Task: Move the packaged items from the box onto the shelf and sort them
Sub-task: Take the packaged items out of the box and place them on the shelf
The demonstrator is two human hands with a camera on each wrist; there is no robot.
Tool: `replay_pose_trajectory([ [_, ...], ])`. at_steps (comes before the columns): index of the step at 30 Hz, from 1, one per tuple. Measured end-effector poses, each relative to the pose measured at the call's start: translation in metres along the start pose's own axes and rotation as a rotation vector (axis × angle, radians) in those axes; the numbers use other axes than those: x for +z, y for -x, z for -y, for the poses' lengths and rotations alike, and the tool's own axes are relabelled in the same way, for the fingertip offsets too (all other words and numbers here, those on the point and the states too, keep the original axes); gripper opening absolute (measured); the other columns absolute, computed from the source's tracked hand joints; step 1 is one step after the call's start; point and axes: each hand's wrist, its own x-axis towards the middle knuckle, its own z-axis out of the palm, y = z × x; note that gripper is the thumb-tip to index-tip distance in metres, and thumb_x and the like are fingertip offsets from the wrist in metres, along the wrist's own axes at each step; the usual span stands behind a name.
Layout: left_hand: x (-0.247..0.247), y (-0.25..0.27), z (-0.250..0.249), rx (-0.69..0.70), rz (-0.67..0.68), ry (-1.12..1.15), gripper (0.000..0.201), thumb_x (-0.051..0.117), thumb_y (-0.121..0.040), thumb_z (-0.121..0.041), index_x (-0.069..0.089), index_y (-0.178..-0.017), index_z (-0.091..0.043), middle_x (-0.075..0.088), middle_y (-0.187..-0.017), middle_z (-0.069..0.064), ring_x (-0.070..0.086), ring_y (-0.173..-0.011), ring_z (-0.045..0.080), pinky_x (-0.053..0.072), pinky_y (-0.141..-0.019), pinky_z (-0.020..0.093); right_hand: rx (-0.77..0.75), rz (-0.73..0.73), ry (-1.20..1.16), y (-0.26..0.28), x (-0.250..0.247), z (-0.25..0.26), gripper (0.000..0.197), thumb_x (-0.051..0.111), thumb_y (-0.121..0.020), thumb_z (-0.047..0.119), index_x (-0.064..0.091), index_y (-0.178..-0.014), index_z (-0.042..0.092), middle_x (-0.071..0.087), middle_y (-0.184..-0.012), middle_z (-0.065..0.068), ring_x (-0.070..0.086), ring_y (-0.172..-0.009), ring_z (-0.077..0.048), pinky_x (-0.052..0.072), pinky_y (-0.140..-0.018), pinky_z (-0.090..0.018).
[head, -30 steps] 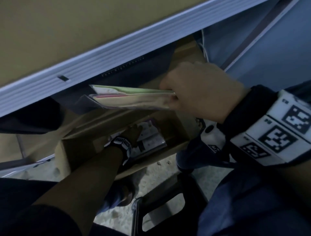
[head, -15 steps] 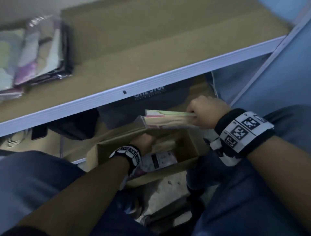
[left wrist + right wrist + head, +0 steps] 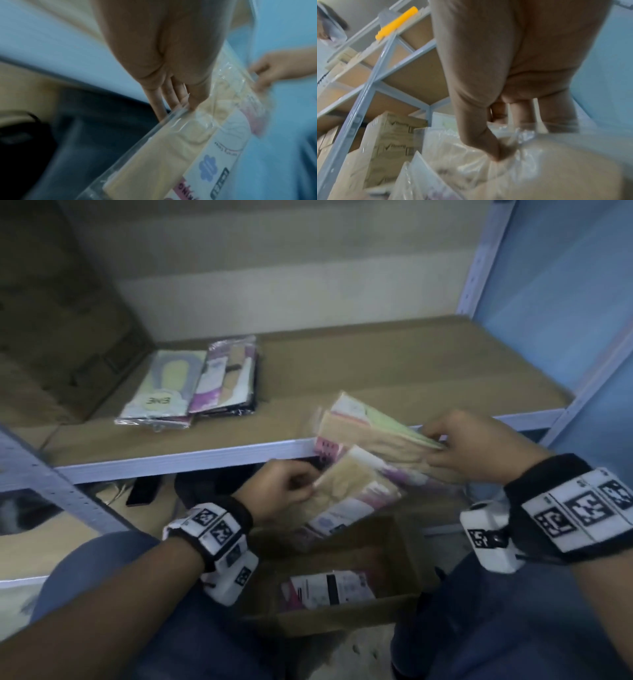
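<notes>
Two hands, each pinching clear-plastic packets above the brown cardboard box (image 3: pixel 346 616).
Left hand (image 3: pixel 279 491) grips one beige packet (image 3: pixel 342 484); right hand (image 3: pixel 476 445) clamps a beige-green packet stack (image 3: pixel 370 429); count unclear.

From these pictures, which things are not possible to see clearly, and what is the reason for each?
- Count of packets in the right hand: head view, the stack is blurred and overlapping.
- Print on the packet held by the left hand: left wrist view, blurred and cut by the bottom edge.
- Box contents: head view, near wall and left wrist hide part.
- Right fingertips: right wrist view, behind crumpled plastic.
</notes>
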Motion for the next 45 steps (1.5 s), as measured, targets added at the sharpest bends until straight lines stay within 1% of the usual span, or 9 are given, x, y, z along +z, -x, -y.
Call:
replay_pose_trajectory([
  [7, -0.106, 0.022, -0.002, -0.092, -0.456, 0.253, 0.014, 0.069, -0.081, 0.001, 0.064, -0.085, -0.012, 0.065, -0.072, -0.009, 0.06, -0.065, -0.007, 0.05, -0.068, 0.01, -0.128, -0.299, -0.372, -0.032, -0.036, 0.054, 0.016, 0.069, -0.074, 0.002, 0.072, -0.083, 0.015, 0.068, -0.072, 0.0, 0.057, -0.062, -0.011, 0.043, -0.055, -0.02],
  [11, -0.159, 0.039, 0.007, -0.164, -0.686, 0.371, 0.017, 0.066, -0.084, -0.001, 0.068, -0.086, -0.017, 0.069, -0.072, -0.008, 0.063, -0.069, 0.006, 0.058, -0.071, 0.029, -0.151, -0.315, -0.605, -0.064, -0.036, 0.095, 0.024, 0.07, -0.077, 0.004, 0.066, -0.08, 0.028, 0.068, -0.083, 0.01, 0.061, -0.077, -0.006, 0.048, -0.069, -0.018],
  [16, -0.208, 0.055, 0.024, -0.28, -0.836, 0.442, 0.012, 0.062, -0.09, -0.009, 0.069, -0.097, -0.015, 0.07, -0.09, 0.007, 0.064, -0.075, 0.016, 0.056, -0.067, 0.032, -0.154, -0.324, -0.815, -0.11, -0.019, 0.144, 0.014, 0.065, -0.08, 0.002, 0.065, -0.079, 0.016, 0.063, -0.072, 0.008, 0.059, -0.067, -0.008, 0.045, -0.056, -0.008],
  [20, -0.231, 0.05, 0.057, -0.427, -0.932, 0.535, 0.01, 0.06, -0.09, -0.007, 0.068, -0.096, -0.011, 0.069, -0.081, 0.004, 0.063, -0.063, 0.016, 0.054, -0.056, 0.029, -0.094, -0.274, -0.952, -0.15, 0.008, 0.174, 0.019, 0.06, -0.082, -0.001, 0.063, -0.079, 0.017, 0.066, -0.078, 0.0, 0.062, -0.064, -0.006, 0.05, -0.055, -0.012],
  [24, -0.234, 0.034, 0.098, -0.556, -1.008, 0.604, 0.026, 0.063, -0.088, -0.008, 0.062, -0.114, -0.007, 0.069, -0.099, 0.013, 0.065, -0.077, 0.024, 0.058, -0.062, 0.035, 0.034, -0.185, -1.0, -0.191, 0.036, 0.189, 0.02, 0.06, -0.084, 0.003, 0.064, -0.103, 0.003, 0.069, -0.092, -0.01, 0.067, -0.078, -0.021, 0.055, -0.07, -0.029],
  [27, -0.23, 0.018, 0.12, -0.665, -1.065, 0.617, 0.029, 0.068, -0.084, -0.01, 0.062, -0.112, -0.007, 0.068, -0.1, 0.013, 0.065, -0.082, 0.026, 0.058, -0.067, 0.036, 0.093, -0.201, -0.936, -0.211, 0.046, 0.197, 0.007, 0.059, -0.086, 0.005, 0.061, -0.088, 0.012, 0.068, -0.098, -0.012, 0.067, -0.088, -0.028, 0.055, -0.085, -0.042],
  [32, -0.233, 0.002, 0.133, -0.758, -1.003, 0.426, 0.013, 0.077, -0.077, -0.024, 0.072, -0.084, -0.014, 0.073, -0.092, 0.012, 0.067, -0.08, 0.024, 0.058, -0.083, 0.039, 0.12, -0.201, -0.683, -0.229, 0.054, 0.205, 0.021, 0.052, -0.091, 0.016, 0.058, -0.108, 0.006, 0.062, -0.095, -0.006, 0.062, -0.092, -0.028, 0.05, -0.081, -0.033],
  [38, -0.243, -0.012, 0.118, -0.753, -0.78, 0.321, 0.026, 0.067, -0.086, -0.032, 0.071, -0.103, -0.013, 0.071, -0.102, 0.009, 0.063, -0.08, 0.018, 0.051, -0.074, 0.028, 0.113, -0.05, -0.522, -0.23, 0.054, 0.203, 0.037, 0.04, -0.098, 0.031, 0.06, -0.109, 0.002, 0.064, -0.096, -0.012, 0.058, -0.08, -0.024, 0.037, -0.059, -0.023],
  [45, -0.239, 0.008, 0.082, -0.712, -0.502, -0.095, 0.053, 0.061, -0.088, -0.036, 0.052, -0.133, -0.012, 0.057, -0.132, 0.006, 0.054, -0.121, 0.023, 0.04, -0.102, 0.029, -0.003, -0.081, -0.551, -0.202, 0.052, 0.175, 0.039, 0.05, -0.095, 0.028, 0.054, -0.127, 0.005, 0.06, -0.126, -0.01, 0.056, -0.116, -0.026, 0.04, -0.093, -0.028],
])
